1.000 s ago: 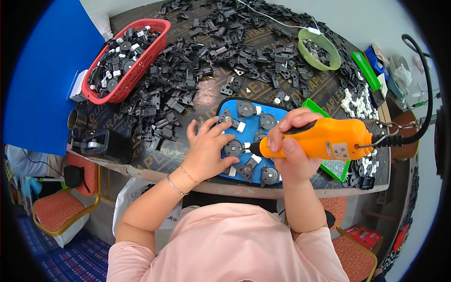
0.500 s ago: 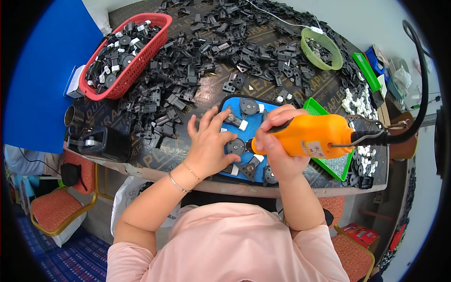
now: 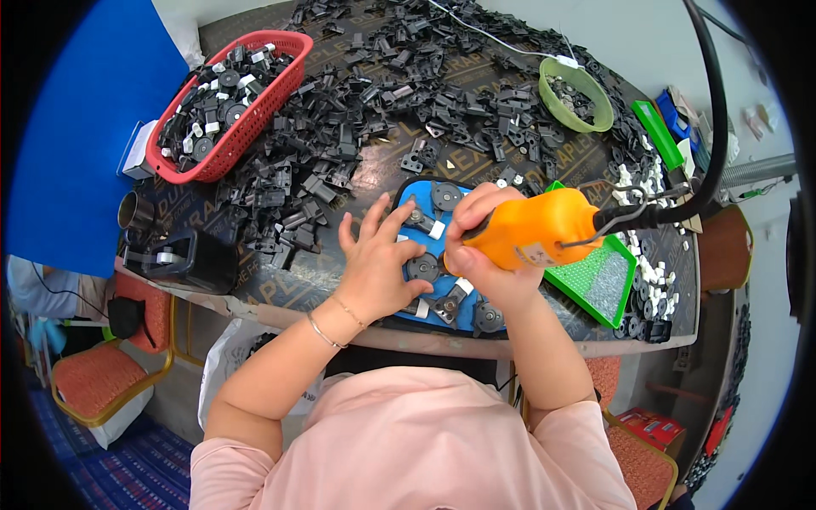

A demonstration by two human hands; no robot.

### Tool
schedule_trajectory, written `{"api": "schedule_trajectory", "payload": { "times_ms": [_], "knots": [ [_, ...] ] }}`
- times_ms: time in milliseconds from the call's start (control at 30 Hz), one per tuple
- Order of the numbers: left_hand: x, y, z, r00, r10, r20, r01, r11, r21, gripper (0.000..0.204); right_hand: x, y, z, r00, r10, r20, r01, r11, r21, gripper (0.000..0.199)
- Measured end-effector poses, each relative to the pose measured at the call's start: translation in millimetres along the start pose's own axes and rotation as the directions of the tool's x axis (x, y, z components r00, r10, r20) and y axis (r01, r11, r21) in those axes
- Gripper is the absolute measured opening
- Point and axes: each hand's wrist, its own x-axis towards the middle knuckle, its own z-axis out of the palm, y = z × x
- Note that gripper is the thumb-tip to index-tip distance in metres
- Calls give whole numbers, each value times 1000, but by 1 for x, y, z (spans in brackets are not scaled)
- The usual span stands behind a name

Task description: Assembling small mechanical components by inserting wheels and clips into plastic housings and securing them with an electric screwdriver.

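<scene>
In my right hand (image 3: pixel 501 276) is an orange electric screwdriver (image 3: pixel 548 228), gripped around its dark front end. Its tip is hidden behind my fingers, beside a black round plastic part (image 3: pixel 422 268). My left hand (image 3: pixel 378 263) has its thumb and index finger at either side of that part, while the other fingers spread out over the blue mat's left edge. On the blue mat (image 3: pixel 463 221) lie several similar assemblies, among them a round black one (image 3: pixel 446 196) at the top, one with a white tab (image 3: pixel 422 223) and another (image 3: pixel 489 318) near the front edge.
Loose black plastic parts (image 3: pixel 340 119) cover much of the table. A red basket (image 3: pixel 280 93) of assemblies stands far left, a green bowl (image 3: pixel 586 119) far right. Right of the mat are a green tray (image 3: pixel 586 285) and white parts (image 3: pixel 650 263). A black tape dispenser (image 3: pixel 191 259) sits at left.
The orange screwdriver has swung, its rear end and cable shifting left and up. My right hand has shifted slightly left, uncovering more of the green tray. My left hand stays at the round part.
</scene>
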Motion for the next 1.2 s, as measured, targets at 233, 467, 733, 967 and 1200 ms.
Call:
{"api": "schedule_trajectory", "payload": {
  "times_ms": [233,467,733,967,1200],
  "knots": [
    [0,3,-8,998,11,60,-13,1000,22,44,2,-53,-63,933,-157,-323,223,958,181,31],
    [53,19,-10,978,209,14,-209,978,-5,55,-46,-66,-132,701,-153,-696,136,987,-79,28],
    [191,31,60,957,227,183,-249,962,109,25,-66,-70,-141,629,-193,-753,82,980,-182,29],
    [252,42,99,957,275,97,-291,884,367,31,-74,-70,-151,603,-196,-773,58,978,-202,26],
    [263,50,95,935,293,199,-349,858,377,30,-72,-65,-159,592,-185,-784,34,978,-205,26]
  ]
}}
